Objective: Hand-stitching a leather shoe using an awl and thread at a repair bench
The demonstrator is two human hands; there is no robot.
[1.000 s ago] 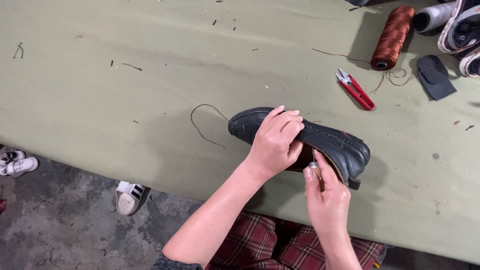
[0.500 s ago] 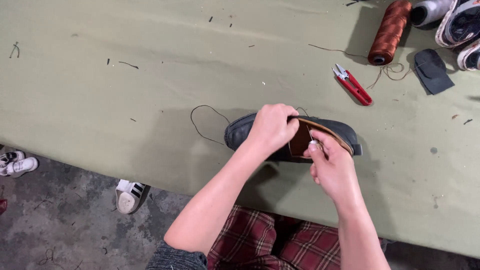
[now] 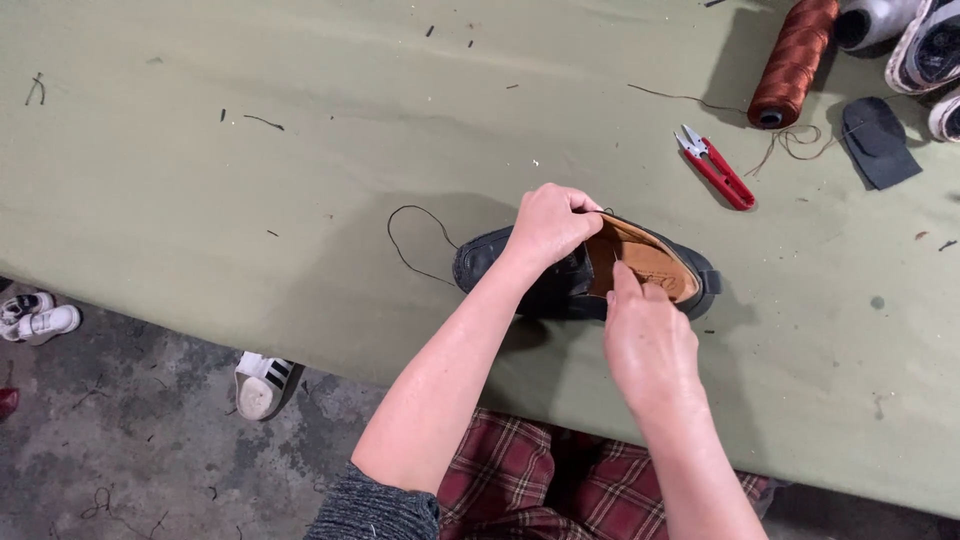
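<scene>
A black shoe [image 3: 500,262] with a tan insole [image 3: 645,262] lies on the green table [image 3: 250,200], its opening facing up. My left hand [image 3: 550,225] reaches across and grips the shoe's upper at the front of the opening. At the shoe's near side, my right hand [image 3: 648,340] pinches the wall, index finger stretched onto the insole; its other fingers are hidden. A thin black thread [image 3: 408,232] loops out from the toe onto the table.
Red thread snips [image 3: 718,168], a brown thread spool [image 3: 792,62] with loose thread, a dark insole piece [image 3: 880,140] and white shoes [image 3: 930,45] lie at the back right. White sneakers [image 3: 262,382] sit on the concrete floor below the table's edge.
The shoe has been turned from its side to upright, so the tan insole now shows. My left hand shifted to the opening's front and my right index finger went inside.
</scene>
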